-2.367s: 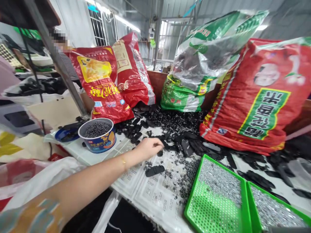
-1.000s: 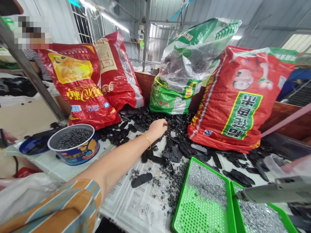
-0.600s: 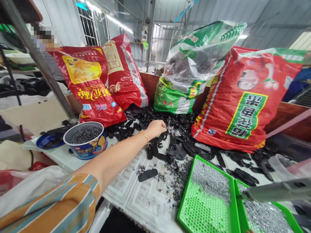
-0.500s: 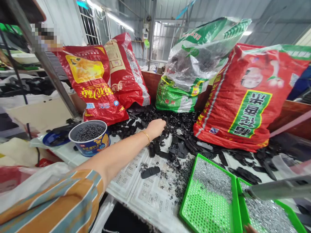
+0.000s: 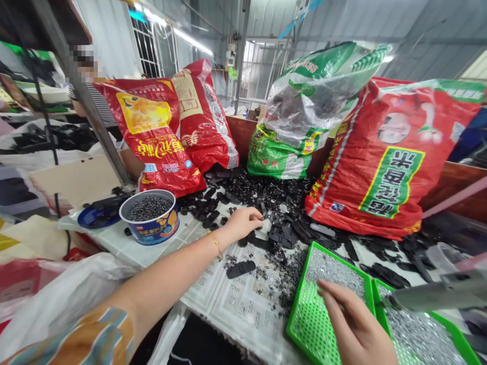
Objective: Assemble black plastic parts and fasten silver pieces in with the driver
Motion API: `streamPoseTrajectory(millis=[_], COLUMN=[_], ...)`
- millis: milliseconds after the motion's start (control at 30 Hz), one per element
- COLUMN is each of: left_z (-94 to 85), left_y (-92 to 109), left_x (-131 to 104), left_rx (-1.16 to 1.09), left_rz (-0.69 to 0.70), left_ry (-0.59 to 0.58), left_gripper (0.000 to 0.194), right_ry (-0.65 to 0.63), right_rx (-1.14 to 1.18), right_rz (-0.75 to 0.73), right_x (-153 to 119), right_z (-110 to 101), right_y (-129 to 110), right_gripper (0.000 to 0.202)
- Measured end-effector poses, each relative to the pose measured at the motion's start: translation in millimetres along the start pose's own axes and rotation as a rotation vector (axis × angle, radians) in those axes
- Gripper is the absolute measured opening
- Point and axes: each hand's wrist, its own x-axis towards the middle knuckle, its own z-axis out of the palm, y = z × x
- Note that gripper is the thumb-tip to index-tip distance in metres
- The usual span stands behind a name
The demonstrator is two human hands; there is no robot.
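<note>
Over the scattered small black parts [image 5: 266,187] on the table is my left hand [image 5: 243,223], its fingers bent together; whatever they hold is too small to make out. A gold bracelet circles that wrist. My right hand [image 5: 355,324] is over the green perforated tray [image 5: 310,324], which has small silvery pieces in its upper part. Thumb and forefinger of this hand come close together, and anything between them cannot be made out. A flat black piece [image 5: 241,269] lies on the table below my left hand.
A tub of black bits [image 5: 155,228] stands at the left beside a blue dish [image 5: 95,215]. Red bags [image 5: 388,182] and a green-white bag [image 5: 279,157] line the back. A metal tool [image 5: 441,293] reaches over a second green tray [image 5: 452,329]. Another person [image 5: 101,104] is at back left.
My left hand has drawn back toward me from the black pile. My right hand, barely visible at the bottom edge before, has come up over the green tray. The view has shifted slightly.
</note>
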Motion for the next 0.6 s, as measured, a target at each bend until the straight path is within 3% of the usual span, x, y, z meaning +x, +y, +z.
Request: streamPoseTrajectory(millis=[133, 267, 333, 400, 467, 533, 600], left_z=[8.0, 6.5, 1.7, -4.7, -11.0, -15.4, -16.2], left_y=[-6, -13, -15, -16, -15, -12, -8], left_x=[-44, -81, -93, -102, -109, -116, -127], left_rx=[-0.215, -0.378, -0.461, -0.517, -0.526, -0.534, -0.603], left_rz=[-0.129, -0.246, -0.311, -0.368, -0.391, -0.404, -0.456], left_ry=[-0.15, -0.225, -0.232, -0.27, -0.345, -0.415, -0.387], left_gripper=[0.025, 0.024, 0.021, 0.019, 0.017, 0.016, 0.015], right_ry=[-0.005, -0.327, -0.361, -0.326, -0.369, -0.444, -0.478], right_rx=[-0.106, -0.1, -0.107, -0.166, -0.216, -0.222, -0.183], right_rz=[-0.078, -0.168, -0.224, -0.295, -0.391, -0.453, -0.418], right_x=[34, 32, 26, 22, 21, 19, 13], right_z=[28, 51, 54, 53, 52, 53, 58], right_y=[-23, -33, -37, -40, -41, -39, -39], right_gripper=[0.034, 0.024, 0.024, 0.039, 0.057, 0.046, 0.022])
